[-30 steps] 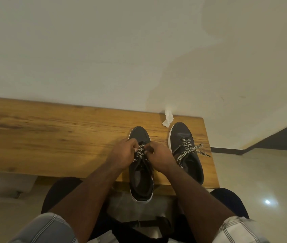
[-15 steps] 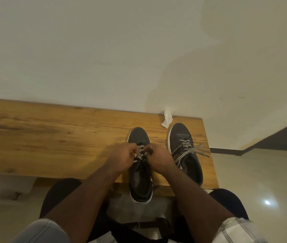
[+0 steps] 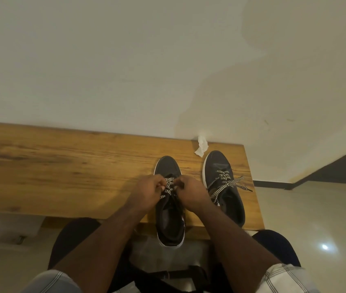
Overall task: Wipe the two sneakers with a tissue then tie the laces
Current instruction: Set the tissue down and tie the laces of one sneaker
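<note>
Sitting close to the camera are the person's dark-clad knees and checked short sleeves (image 3: 282,278), with both forearms reaching forward over the near edge of the wooden surface (image 3: 62,176); the left hand (image 3: 146,192) and the right hand (image 3: 192,193) meet over the left sneaker (image 3: 169,220), whose heel overhangs that near edge; the fingers of each hand are curled and pinch the black-and-white laces (image 3: 169,187) of this sneaker, the left fingers holding a strand from the left side, the right fingers from the right, with the patterned strands bunched in the narrow gap between the two hands; how the strands cross under the fingers I cannot tell; just beside it to the right lies the right sneaker (image 3: 225,187), dark with a white sole rim, toe pointing away, its heel reaching the near edge; its tied laces (image 3: 225,182) form a bow with ends spreading out to the right across the upper; the two sneakers lie near each other, not touching; farther on, just beyond the right sneaker's toe, a crumpled white tissue (image 3: 201,145) rests at the far edge of the surface against the pale wall (image 3: 125,60); to the right, a pale glossy floor (image 3: 316,218) shows beyond the end of the surface.
</note>
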